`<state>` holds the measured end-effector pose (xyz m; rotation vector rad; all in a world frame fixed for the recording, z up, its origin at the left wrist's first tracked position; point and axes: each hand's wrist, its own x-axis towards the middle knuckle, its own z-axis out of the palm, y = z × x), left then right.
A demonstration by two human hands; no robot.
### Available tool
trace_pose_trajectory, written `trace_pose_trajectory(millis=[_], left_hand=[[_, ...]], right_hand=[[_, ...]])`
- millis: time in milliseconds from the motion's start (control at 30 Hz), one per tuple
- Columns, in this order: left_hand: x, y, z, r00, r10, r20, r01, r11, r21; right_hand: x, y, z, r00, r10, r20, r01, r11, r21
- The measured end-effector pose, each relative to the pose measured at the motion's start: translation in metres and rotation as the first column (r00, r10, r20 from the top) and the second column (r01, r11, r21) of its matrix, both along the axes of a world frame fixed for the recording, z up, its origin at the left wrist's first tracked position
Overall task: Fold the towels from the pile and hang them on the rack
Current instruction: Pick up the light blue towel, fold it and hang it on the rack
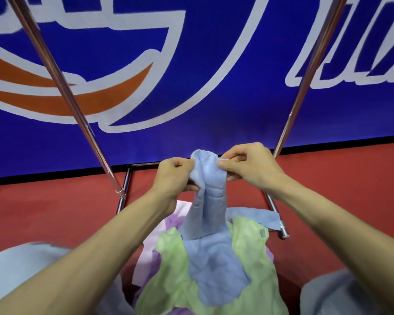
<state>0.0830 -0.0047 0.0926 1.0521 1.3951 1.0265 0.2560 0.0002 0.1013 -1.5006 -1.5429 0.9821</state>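
Shiny chrome tube rack [62,87]: two slanted poles flank hands, low base bars on red floor [43,212]. Blue panel with white and orange lettering [214,53] behind.

Left hand [173,172] and right hand [246,165] both pinch top edge of soft light-blue terry towel [208,201]. Towel lifted and bunched, lower end draped on crumpled pile of pale green, lilac and pink towels [173,280].

Light blue towel [208,187], pale green towel [175,276], blue-white-orange rug [214,64], red floor [55,212]

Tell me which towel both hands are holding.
The blue towel, pinched at its top by left hand and right hand; the green towel and pink towel lie below.
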Motion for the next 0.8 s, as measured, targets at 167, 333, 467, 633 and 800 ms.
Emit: trace_pose_trajectory(millis=[167, 333, 467, 633, 800], left_hand=[[0.008, -0.007, 0.007, 0.992, -0.032, 0.12, 0.042, 0.996, -0.083], [0.009, -0.01, 0.014, 0.97, -0.012, 0.245, 0.047, 0.99, -0.135], [0.009, -0.013, 0.019, 0.954, -0.008, 0.299, 0.062, 0.983, -0.171], [0.007, -0.013, 0.021, 0.932, 0.015, 0.361, 0.075, 0.969, -0.234], [0.003, -0.012, 0.024, 0.907, 0.057, 0.417, 0.066, 0.959, -0.276]], right_hand=[[-0.005, -0.002, 0.008, 1.0, 0.003, 0.024, -0.004, 0.998, 0.067], [-0.009, -0.005, 0.012, 0.986, 0.075, 0.151, -0.099, 0.982, 0.16], [-0.009, -0.006, 0.011, 0.957, 0.115, 0.264, -0.172, 0.964, 0.201], [-0.012, -0.01, 0.01, 0.921, 0.145, 0.362, -0.237, 0.945, 0.224], [-0.011, -0.013, 0.013, 0.874, 0.232, 0.427, -0.341, 0.919, 0.2]])
